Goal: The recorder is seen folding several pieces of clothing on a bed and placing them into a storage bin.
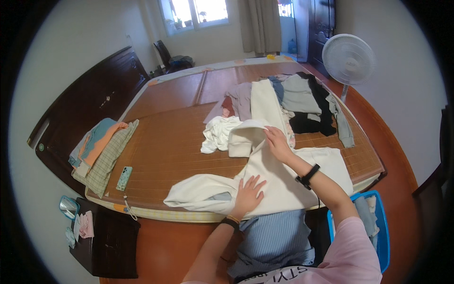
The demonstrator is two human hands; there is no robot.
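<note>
A thick white sweatshirt [280, 188] is spread over the near edge of the bed, with what looks like its hood [198, 191] towards the left. My left hand [250, 195] rests flat on the cloth beside that part, fingers apart. Farther up, my right hand [278, 143] pinches a raised, bent sleeve [260, 133] at its fold. The ribbed cuff [240, 149] hangs down onto the bed. Beyond the sleeve lie a crumpled white garment [218, 133] and long white trousers [264, 99].
A woven mat [166, 142] covers the bed. Mixed clothes [301, 96] are heaped at the far right. A phone [124, 178] and a pillow with folded clothes [106, 163] are on the left. A blue basket [385, 227] stands by my right side, a fan [349, 60] beyond.
</note>
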